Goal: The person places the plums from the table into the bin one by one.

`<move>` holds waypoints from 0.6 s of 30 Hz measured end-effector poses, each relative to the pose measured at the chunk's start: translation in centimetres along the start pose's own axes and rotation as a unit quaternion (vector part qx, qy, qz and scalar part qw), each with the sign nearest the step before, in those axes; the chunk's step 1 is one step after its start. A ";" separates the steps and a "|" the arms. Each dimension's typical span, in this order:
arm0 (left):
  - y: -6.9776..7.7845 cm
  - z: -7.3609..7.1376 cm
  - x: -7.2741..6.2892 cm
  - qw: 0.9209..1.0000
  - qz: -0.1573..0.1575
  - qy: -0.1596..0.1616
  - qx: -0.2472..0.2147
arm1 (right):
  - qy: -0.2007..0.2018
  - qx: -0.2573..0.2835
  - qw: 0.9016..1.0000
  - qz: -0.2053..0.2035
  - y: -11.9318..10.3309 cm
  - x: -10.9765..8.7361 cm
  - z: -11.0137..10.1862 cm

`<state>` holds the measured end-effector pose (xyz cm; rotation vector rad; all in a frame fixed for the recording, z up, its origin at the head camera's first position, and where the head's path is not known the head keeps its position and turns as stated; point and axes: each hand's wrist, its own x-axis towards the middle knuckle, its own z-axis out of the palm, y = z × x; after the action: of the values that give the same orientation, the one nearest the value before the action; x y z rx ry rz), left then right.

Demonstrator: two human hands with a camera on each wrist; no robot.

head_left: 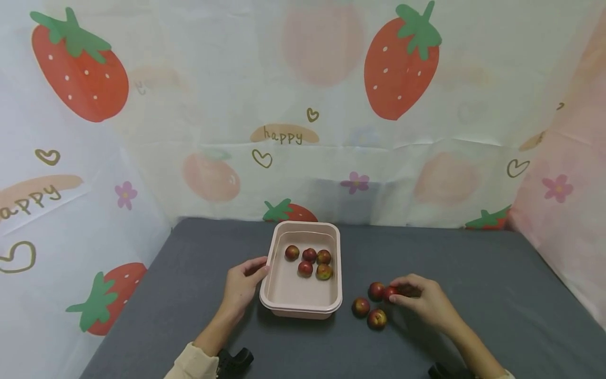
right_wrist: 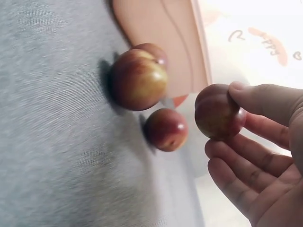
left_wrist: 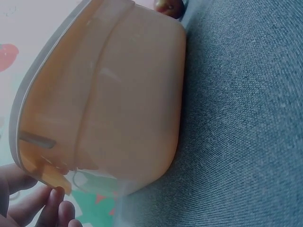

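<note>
A pale pink plastic container stands on the dark table with several red plums in it. My left hand pinches the container's left rim between thumb and fingers; in the left wrist view, those fingers lie at the rim's edge. To the right of the container, my right hand holds a plum between thumb and fingertips, raised off the table in the right wrist view. Three other plums lie close by: one beside the held plum, one nearer the container, and one in front.
The grey cloth-covered table meets a white curtain printed with strawberries along its back edge. More printed curtain hangs at the left, and a pink one at the right.
</note>
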<state>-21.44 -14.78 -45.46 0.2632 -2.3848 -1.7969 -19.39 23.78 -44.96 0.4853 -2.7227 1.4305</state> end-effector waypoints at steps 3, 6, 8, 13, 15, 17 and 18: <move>0.0 0.0 0.0 1.000 0.002 -0.002 -0.003 | 0.002 0.004 1.000 -0.005 -0.4 0.3 -0.2; 0.0 0.0 -0.1 1.000 0.003 -0.002 -0.002 | 0.002 0.002 1.000 -0.011 -0.9 0.6 -0.4; 0.0 0.0 -0.1 1.000 0.003 -0.001 -0.001 | 0.004 -0.001 1.000 -0.016 -1.2 0.9 -0.5; 0.0 0.0 0.0 1.000 0.002 0.000 -0.004 | 0.010 -0.007 0.999 -0.037 -1.6 1.6 -0.5; -0.1 0.1 0.1 1.000 0.002 0.001 -0.006 | 0.012 -0.010 0.999 -0.040 -1.8 2.0 -0.5; 0.0 0.1 0.0 1.000 0.003 0.001 -0.006 | 0.011 -0.012 0.999 -0.041 -2.0 2.4 -0.5; -0.1 0.1 0.0 1.000 0.002 0.001 -0.006 | 0.010 -0.014 0.999 -0.042 -2.1 2.5 -0.5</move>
<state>-21.48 -14.73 -45.54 0.2583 -2.3705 -1.8077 -21.26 22.41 -42.57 0.5738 -2.6687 1.3688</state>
